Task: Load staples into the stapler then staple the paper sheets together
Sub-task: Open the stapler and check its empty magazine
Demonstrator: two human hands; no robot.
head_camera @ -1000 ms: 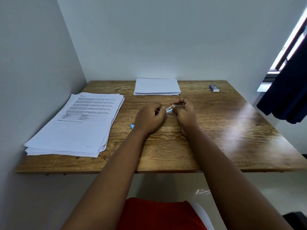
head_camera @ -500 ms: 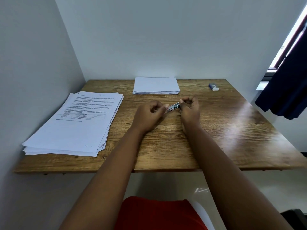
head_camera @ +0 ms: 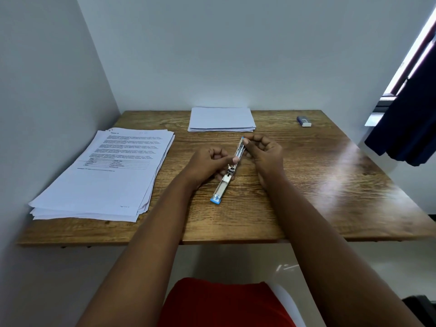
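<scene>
Vs 0.5 s ago: stapler now swung fully open into one long flat strip; before, only a short metal bit showed between the hands. Hands have spread apart along it.

Left to right:
- Printed paper stack, well left of the left fingers, thick, edges fanned, black text and a table on the top sheet.
- Left hand: fingers curled, thumb tip pressing the stapler near its hinge, pinning it to the tabletop.
- Stapler: bright metal channel, blue plastic tip at the near end, lying diagonally between the two hands.
- Blank paper stack, beyond the fingers, thin, squared.
- Right hand: fingers pinched on the stapler's far end, raised slightly.
- Small blue-and-white box, far right of the right fingers.
- Tabletop: wood grain, glossy glare at right.
</scene>
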